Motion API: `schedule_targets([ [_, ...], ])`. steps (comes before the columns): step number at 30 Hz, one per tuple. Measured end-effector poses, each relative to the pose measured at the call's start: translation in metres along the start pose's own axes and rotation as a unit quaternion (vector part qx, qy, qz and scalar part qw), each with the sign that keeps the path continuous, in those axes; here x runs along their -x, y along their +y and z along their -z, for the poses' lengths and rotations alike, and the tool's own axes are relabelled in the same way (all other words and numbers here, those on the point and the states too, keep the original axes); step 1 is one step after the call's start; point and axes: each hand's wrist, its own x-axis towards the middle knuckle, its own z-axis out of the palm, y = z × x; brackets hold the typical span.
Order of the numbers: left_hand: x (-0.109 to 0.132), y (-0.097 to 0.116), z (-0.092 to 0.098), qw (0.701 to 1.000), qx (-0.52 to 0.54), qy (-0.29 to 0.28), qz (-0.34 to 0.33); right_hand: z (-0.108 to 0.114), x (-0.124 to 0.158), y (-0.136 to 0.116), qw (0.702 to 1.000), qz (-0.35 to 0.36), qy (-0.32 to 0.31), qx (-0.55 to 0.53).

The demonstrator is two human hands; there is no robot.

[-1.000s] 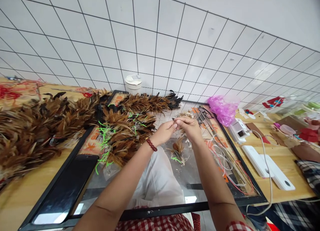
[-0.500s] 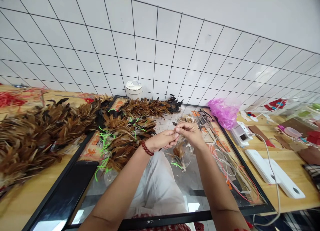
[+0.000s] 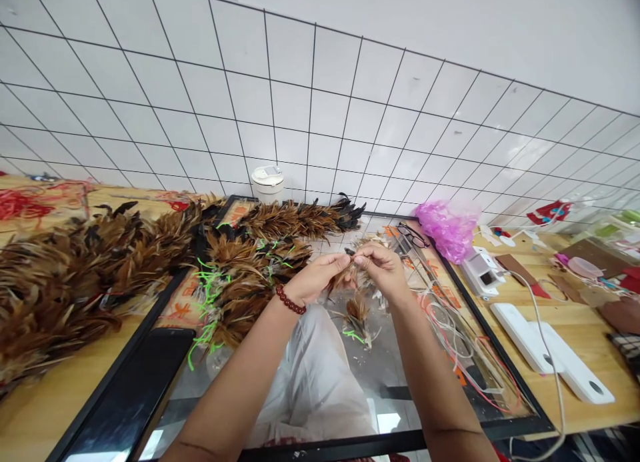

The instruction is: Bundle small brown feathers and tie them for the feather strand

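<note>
My left hand [image 3: 319, 279], with a bead bracelet [image 3: 290, 301] at the wrist, is closed in a pinch. Brown feathers [image 3: 340, 280] show below its thumb. My right hand [image 3: 380, 267] pinches at the same spot, its fingertips meeting the left thumb around the feathers' dark end. The fingers hide most of what they grip. Below the hands, a small feather bunch [image 3: 357, 311] with a green tie [image 3: 353, 335] lies on the glass tabletop [image 3: 345, 362]. Left of my hands lie feather bundles [image 3: 240, 309] with bright green ties [image 3: 205, 302].
A long feather heap [image 3: 65, 269] and a phone [image 3: 135, 389] lie at left. A white lidded tub [image 3: 267, 183] stands by the tiled wall. To the right are eyeglasses [image 3: 413, 235], a purple plastic bag [image 3: 447, 230], loose cords [image 3: 450, 329] and white power banks [image 3: 550, 352].
My hands have opened out slightly, and brown feathers now show between them. The left hand has shifted a little left. The view has tilted up slightly.
</note>
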Motion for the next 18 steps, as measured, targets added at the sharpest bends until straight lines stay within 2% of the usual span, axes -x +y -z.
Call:
schedule_targets([
  [4,-0.003,-0.008,-0.002,1.000,-0.009,-0.015,0.013,-0.003,0.002,0.002,1.000,0.001,-0.006,-0.003],
  [8,-0.005,-0.011,-0.010,0.995,0.093,-0.011,0.016,-0.009,0.006,0.006,0.995,-0.055,0.012,-0.088],
  [12,-0.005,-0.010,-0.018,0.986,0.170,0.005,0.003,-0.009,0.004,0.013,0.992,-0.068,0.039,-0.094],
  [15,-0.006,-0.009,-0.019,0.986,0.164,0.033,-0.016,-0.005,0.003,0.013,0.997,-0.041,0.044,-0.050],
  [18,-0.007,-0.010,-0.018,0.988,0.131,0.064,-0.043,-0.002,0.003,0.004,0.995,0.040,0.038,0.083],
])
